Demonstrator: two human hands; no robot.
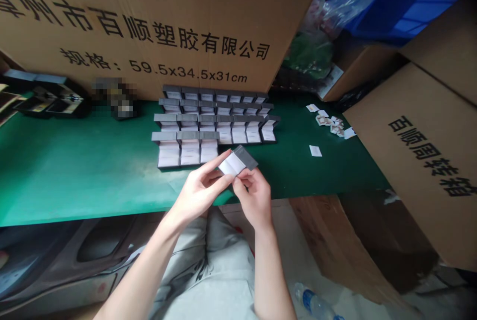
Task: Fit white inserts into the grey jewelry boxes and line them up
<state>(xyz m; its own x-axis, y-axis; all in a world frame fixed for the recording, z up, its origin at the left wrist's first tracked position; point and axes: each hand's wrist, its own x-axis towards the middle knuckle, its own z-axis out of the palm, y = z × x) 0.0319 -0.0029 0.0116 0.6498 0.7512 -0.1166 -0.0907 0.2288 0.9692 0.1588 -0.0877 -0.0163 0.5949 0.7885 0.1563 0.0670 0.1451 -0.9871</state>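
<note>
**Lidded box (pixel 231 163) up in both hands over green bench (pixel 93 171)**

Left hand (pixel 199 188): fingers and thumb pinched on one side of the box. Right hand (pixel 256 193): fingers curled in tight on the other side, by the dark lid. Lid is open, white inside. Box is near the bench's front edge, just right of the front row of open boxes (pixel 169 156); four rows, front one only three long.

Bench right: loose white card (pixel 315 151), cluster of small white pieces (pixel 333 123). Far left: dark cases (pixel 69 104).

Room: big printed carton (pixel 149 7) along the back, second carton (pixel 417 161) at right, blue crate (pixel 372 7) upper right. Plastic bottle (pixel 313 302) down on the pale floor (pixel 288 248).
</note>
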